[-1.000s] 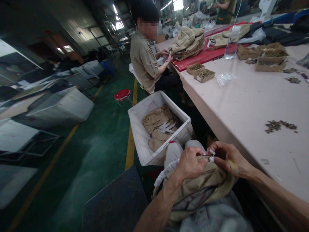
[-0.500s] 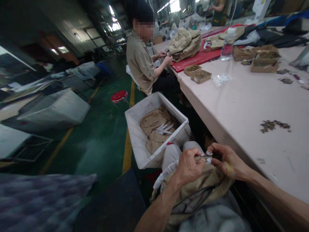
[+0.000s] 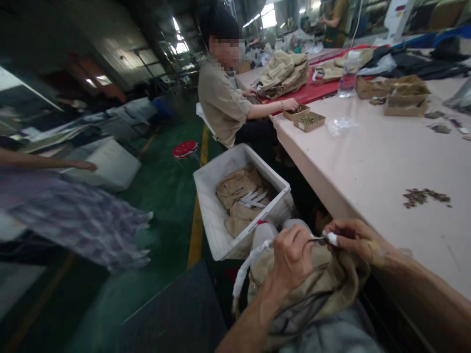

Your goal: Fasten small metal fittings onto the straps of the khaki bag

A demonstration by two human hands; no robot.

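A tan fabric bag with dark zips lies across my lap, its white-wrapped handle curving up on the left. My left hand pinches a thin dark strip or edge at the top of the bag. Close beside it, my right hand is closed on the bag's upper edge, with white wrapping at its fingertips. Exactly what small part lies between the two hands is too small to make out.
A white bin with tan bags stands ahead. On the pale table to the right are small metal pieces and cardboard boxes. A seated person is beyond; another person in a patterned skirt is at left.
My hands have moved slightly apart, the left turning over more. The seated person's hand has reached to the small boxes. The skirted person has moved farther forward, an arm now showing.
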